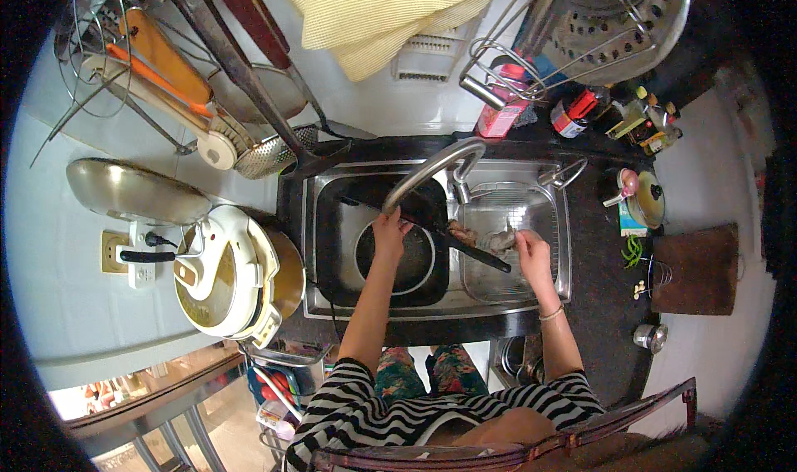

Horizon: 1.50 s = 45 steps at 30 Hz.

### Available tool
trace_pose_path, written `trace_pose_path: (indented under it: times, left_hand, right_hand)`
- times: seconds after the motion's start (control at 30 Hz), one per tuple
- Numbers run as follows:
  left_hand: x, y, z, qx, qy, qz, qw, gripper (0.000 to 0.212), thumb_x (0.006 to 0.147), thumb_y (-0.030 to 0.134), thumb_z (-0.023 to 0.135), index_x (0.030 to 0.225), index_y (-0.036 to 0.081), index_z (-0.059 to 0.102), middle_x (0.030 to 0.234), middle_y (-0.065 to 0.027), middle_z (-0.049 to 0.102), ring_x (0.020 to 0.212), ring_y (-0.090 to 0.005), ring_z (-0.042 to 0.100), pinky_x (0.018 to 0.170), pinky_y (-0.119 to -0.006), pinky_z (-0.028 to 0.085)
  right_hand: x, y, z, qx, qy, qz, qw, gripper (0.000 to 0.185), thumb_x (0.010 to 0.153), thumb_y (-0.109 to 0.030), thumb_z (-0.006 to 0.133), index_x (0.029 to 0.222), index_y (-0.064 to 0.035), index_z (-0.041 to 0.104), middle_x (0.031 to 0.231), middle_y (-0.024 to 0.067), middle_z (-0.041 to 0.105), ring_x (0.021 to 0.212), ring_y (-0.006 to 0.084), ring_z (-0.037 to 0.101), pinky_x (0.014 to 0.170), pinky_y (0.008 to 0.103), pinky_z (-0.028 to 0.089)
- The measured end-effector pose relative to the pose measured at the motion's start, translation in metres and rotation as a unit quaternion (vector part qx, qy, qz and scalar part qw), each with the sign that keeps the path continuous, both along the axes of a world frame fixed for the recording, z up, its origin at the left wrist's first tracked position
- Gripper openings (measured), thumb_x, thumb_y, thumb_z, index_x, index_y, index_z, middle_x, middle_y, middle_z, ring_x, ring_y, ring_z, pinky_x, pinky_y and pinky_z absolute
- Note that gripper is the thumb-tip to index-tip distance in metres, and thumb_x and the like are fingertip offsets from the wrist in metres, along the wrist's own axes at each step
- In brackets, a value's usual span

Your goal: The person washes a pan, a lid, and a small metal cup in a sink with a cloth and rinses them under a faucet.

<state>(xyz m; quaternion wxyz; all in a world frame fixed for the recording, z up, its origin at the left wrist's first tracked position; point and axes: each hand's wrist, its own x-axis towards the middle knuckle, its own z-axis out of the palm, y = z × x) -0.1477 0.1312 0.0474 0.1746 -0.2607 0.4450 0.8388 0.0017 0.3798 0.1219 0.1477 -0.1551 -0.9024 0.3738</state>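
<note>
My left hand [389,232] is at the end of the curved metal faucet spout [429,167], over the left sink basin; whether it grips the spout or the dark, thin object beside it cannot be told. Below lies a round dark pan [405,263], and a black handle [482,255] reaches over the divider into the right basin. My right hand [533,254] pinches a limp greyish piece [501,240] over the right basin. A brownish-pink piece, perhaps meat [462,232], lies to its left near the black handle. A wire rack [498,285] lines the right basin.
A white electric pressure cooker [218,273] stands left of the sink [367,313]. Utensils such as a perforated ladle [271,154] hang upper left. Behind the sink are a pink bottle [501,114] and several sauce bottles [647,120]. Green peppers [632,251] lie on the right counter.
</note>
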Motion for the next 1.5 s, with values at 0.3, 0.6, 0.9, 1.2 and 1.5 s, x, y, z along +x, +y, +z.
trace_pose_path:
  times: [0.3,0.6,0.9,1.2,1.5]
  left_hand:
    - [-0.014,-0.01,-0.005,0.005,0.05,-0.021,0.998,0.021,0.083,0.014,0.054,0.102,0.004,0.049,0.082,-0.0049,0.053,0.065,-0.0161,0.052,0.055,-0.03,0.05]
    - [-0.014,-0.009,0.027,0.003,0.028,-0.01,1.0,0.02,0.082,0.005,0.051,0.102,0.002,0.049,0.081,-0.0056,0.048,0.069,-0.0182,0.05,0.061,-0.036,0.05]
    - [-0.018,-0.007,0.046,0.037,0.136,-0.04,0.989,0.024,0.082,-0.001,0.044,0.106,0.0,0.042,0.109,-0.0129,0.048,0.092,-0.0256,0.054,0.07,-0.04,0.052]
    - [-0.02,-0.009,0.046,0.019,0.232,-0.039,0.972,0.016,0.088,0.011,0.043,0.099,-0.001,0.043,0.108,-0.0087,0.049,0.106,-0.0218,0.049,0.079,-0.038,0.051]
    - [0.001,-0.03,0.0,0.003,0.115,-0.206,0.972,0.057,0.087,0.047,0.04,0.118,0.0,0.043,0.113,-0.0122,0.052,0.102,-0.0246,0.052,0.087,-0.039,0.041]
  right_hand:
    - [-0.005,0.014,-0.037,0.033,-0.094,-0.001,0.995,0.02,0.084,-0.016,0.052,0.087,0.0023,0.059,0.069,0.0214,0.055,0.063,0.0335,0.057,0.056,0.0342,0.043]
    - [-0.063,-0.029,0.023,0.014,-0.216,0.209,0.954,0.04,0.076,-0.033,0.061,0.097,0.0003,0.056,0.091,0.0198,0.059,0.078,0.0341,0.058,0.067,0.0385,0.046]
    - [-0.082,-0.082,0.013,0.303,-0.318,0.228,0.869,0.039,0.082,-0.037,0.05,0.094,0.0002,0.052,0.075,0.0158,0.063,0.07,0.0257,0.063,0.058,0.0346,0.049]
    - [-0.081,-0.076,0.054,0.332,-0.257,0.268,0.867,0.02,0.075,-0.019,0.055,0.08,0.0007,0.053,0.067,0.0167,0.061,0.064,0.0295,0.062,0.057,0.0363,0.049]
    - [-0.075,-0.052,0.067,0.382,-0.293,0.234,0.845,0.025,0.068,-0.018,0.063,0.084,-0.0004,0.053,0.075,0.0189,0.061,0.072,0.0325,0.061,0.064,0.0414,0.048]
